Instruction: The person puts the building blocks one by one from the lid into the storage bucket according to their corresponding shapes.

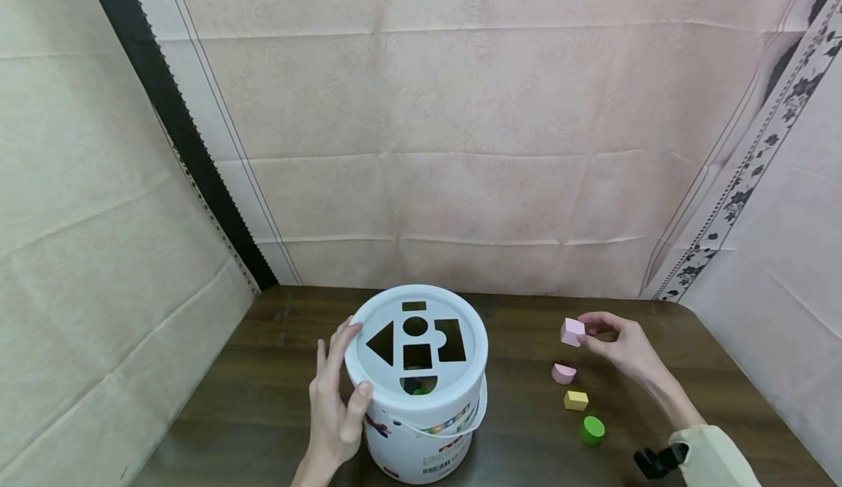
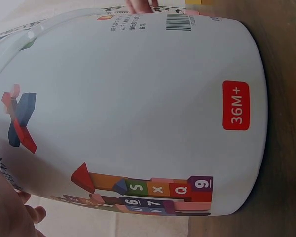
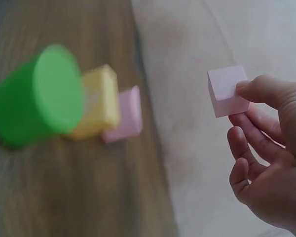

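My right hand point(image 1: 621, 342) pinches a pale pink cube block point(image 1: 572, 331) between thumb and fingertips, at the far end of a row of blocks. In the right wrist view the cube point(image 3: 227, 89) appears against the pale cloth. Nearer to me lie a pink half-round block point(image 1: 563, 374), a yellow block point(image 1: 576, 401) and a green cylinder block point(image 1: 593, 431). My left hand point(image 1: 338, 399) rests against the left side of a white shape-sorter bucket point(image 1: 421, 458), fingertips and thumb at the rim of its lid point(image 1: 375, 319). Something green shows through the lid's front hole.
The bucket's white handle point(image 1: 482, 406) hangs down at its right and front. Brown wood tabletop point(image 1: 263, 399) surrounds the bucket and blocks. Pale cloth panels point(image 1: 460, 143) stand at the back and both sides.
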`<control>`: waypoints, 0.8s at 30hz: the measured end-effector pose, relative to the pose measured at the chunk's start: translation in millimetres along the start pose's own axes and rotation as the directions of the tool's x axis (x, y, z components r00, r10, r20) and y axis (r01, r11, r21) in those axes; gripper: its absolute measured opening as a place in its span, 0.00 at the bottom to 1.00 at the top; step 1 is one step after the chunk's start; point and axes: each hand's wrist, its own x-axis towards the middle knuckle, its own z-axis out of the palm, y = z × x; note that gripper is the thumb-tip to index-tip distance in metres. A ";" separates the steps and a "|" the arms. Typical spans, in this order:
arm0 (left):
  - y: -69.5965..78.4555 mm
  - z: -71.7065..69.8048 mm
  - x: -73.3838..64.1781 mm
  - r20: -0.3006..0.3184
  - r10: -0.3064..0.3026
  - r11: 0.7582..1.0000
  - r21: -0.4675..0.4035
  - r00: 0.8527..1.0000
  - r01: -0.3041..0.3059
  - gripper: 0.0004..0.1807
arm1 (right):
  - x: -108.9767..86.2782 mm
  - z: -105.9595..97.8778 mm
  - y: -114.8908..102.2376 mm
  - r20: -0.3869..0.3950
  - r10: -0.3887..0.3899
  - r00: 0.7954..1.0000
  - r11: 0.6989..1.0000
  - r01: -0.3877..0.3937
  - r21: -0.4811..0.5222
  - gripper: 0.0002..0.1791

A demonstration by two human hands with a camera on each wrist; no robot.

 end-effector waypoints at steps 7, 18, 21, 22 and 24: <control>0.0 -0.1 0.2 -0.003 0.011 1.000 -0.004 1.000 -0.011 0.33 | 2.5 0.6 -39.4 0.029 -0.056 0.998 0.998 0.055 0.005 0.16; 0.1 0.7 0.2 0.003 0.006 1.000 -0.006 1.000 -0.006 0.32 | -3.2 3.6 -92.2 -0.004 -0.145 0.989 0.989 0.145 0.005 0.14; 0.0 0.3 -0.1 0.003 0.005 1.000 -0.005 1.000 -0.005 0.32 | -3.7 4.2 -105.6 -0.025 -0.180 0.983 0.984 0.180 0.003 0.15; 0.0 0.2 -0.1 0.003 0.003 1.000 -0.004 1.000 -0.003 0.32 | -3.8 4.4 -110.5 -0.032 -0.191 0.981 0.982 0.191 0.003 0.15; 0.0 -0.1 0.1 0.003 0.000 1.000 -0.004 1.000 0.000 0.32 | -4.0 5.0 -120.0 -0.048 -0.220 0.974 0.975 0.220 0.005 0.15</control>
